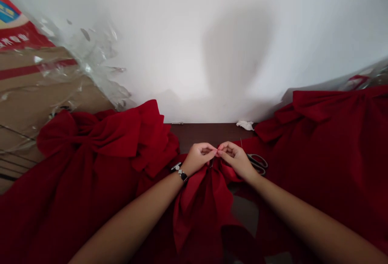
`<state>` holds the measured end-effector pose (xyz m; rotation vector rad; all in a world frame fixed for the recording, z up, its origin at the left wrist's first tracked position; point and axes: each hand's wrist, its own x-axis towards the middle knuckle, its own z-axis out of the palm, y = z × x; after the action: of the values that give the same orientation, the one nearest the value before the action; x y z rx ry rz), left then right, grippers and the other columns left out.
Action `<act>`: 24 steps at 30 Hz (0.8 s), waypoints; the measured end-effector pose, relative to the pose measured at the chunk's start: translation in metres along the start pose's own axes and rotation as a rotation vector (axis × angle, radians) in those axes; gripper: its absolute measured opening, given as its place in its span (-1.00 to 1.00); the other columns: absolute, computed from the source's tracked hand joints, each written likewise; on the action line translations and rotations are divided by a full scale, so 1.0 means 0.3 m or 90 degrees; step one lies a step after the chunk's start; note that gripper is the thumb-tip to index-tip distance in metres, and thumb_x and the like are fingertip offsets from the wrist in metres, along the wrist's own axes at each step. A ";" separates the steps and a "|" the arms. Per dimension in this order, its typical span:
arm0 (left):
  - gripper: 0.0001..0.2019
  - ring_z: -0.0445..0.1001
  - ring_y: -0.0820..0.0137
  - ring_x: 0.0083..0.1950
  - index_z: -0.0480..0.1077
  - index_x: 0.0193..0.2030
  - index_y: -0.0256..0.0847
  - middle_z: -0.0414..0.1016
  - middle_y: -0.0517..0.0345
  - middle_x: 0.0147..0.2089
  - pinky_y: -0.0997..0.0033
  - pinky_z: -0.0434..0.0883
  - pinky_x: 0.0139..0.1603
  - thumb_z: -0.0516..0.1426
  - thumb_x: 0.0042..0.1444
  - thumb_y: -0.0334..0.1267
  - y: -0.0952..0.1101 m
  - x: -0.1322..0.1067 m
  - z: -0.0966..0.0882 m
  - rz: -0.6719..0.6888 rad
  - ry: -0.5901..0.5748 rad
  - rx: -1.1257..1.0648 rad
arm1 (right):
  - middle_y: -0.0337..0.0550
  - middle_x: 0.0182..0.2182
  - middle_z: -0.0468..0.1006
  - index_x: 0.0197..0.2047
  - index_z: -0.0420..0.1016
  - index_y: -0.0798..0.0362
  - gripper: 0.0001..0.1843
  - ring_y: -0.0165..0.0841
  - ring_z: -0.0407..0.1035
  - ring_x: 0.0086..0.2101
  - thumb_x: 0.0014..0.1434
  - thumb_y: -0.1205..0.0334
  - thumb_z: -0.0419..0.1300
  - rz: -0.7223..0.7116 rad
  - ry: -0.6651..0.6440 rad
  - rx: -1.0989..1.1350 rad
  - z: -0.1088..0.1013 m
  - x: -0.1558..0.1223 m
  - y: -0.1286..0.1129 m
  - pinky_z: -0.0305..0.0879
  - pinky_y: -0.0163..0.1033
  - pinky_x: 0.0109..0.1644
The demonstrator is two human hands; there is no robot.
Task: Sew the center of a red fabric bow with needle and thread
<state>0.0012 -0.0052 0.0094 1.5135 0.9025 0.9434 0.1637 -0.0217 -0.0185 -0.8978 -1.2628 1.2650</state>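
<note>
My left hand (200, 158) and my right hand (235, 157) meet fingertip to fingertip in a tight pinch. Whatever small thing they hold there is too fine to make out. Right below the fingers is a red fabric bow (209, 199), gathered at its top, with long tails spreading down towards me. A small dark piece shows at the gather. From behind my right hand a thin, needle-like line (241, 142) sticks up. Grey-handled scissors (259, 163) lie just right of that hand, their blades hidden.
Large red bows are piled at left (91, 138) and at right (330, 134). A cardboard box (36, 90) with torn clear plastic (97, 66) stands at far left. White crumpled tissue (245, 125) lies on the dark table (206, 132) by the white wall (169, 33).
</note>
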 end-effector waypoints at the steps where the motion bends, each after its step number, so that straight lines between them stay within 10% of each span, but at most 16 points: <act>1: -0.78 0.25 0.62 -0.64 0.45 -0.42 -0.34 0.39 0.26 -0.62 0.60 0.22 -0.59 0.23 -0.04 -0.17 0.000 0.000 0.000 0.003 -0.001 0.004 | -0.22 -0.49 0.46 -0.37 0.42 0.08 -0.58 -0.42 0.37 -0.43 -0.08 -0.07 0.40 -0.003 0.002 -0.005 -0.001 -0.002 -0.001 0.28 -0.35 -0.34; 24: -0.85 0.28 0.61 -0.66 0.47 -0.42 -0.34 0.48 0.19 -0.58 0.63 0.28 -0.63 0.21 -0.05 -0.26 -0.005 0.001 0.008 -0.007 0.001 -0.008 | -0.19 -0.48 0.47 -0.35 0.41 0.08 -0.57 -0.40 0.38 -0.44 -0.05 -0.10 0.36 -0.016 0.015 -0.069 -0.004 -0.012 -0.011 0.34 -0.32 -0.35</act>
<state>0.0034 -0.0056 0.0077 1.4957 0.9039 0.9416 0.1660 -0.0255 -0.0162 -0.9689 -1.3310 1.1724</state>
